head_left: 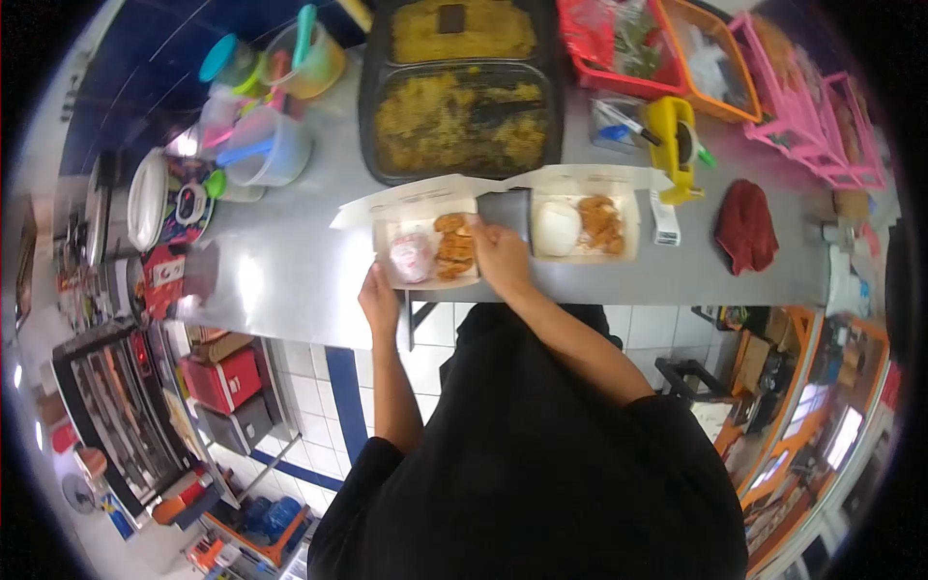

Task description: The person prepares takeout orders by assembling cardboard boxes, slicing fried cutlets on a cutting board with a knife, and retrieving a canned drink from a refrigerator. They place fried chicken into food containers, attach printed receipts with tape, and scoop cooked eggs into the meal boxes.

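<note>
Forward, left hand [380, 296]; right hand [501, 259] opposite; both in a pinch on one food box [430, 284]

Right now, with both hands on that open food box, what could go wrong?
The left hand and right hand have the left takeaway box near the metal counter's front edge, so a slip might spill its breaded fried pieces. Its open lid also comes very close to the right takeaway box's lid, so moving one could perhaps catch the other.
</note>
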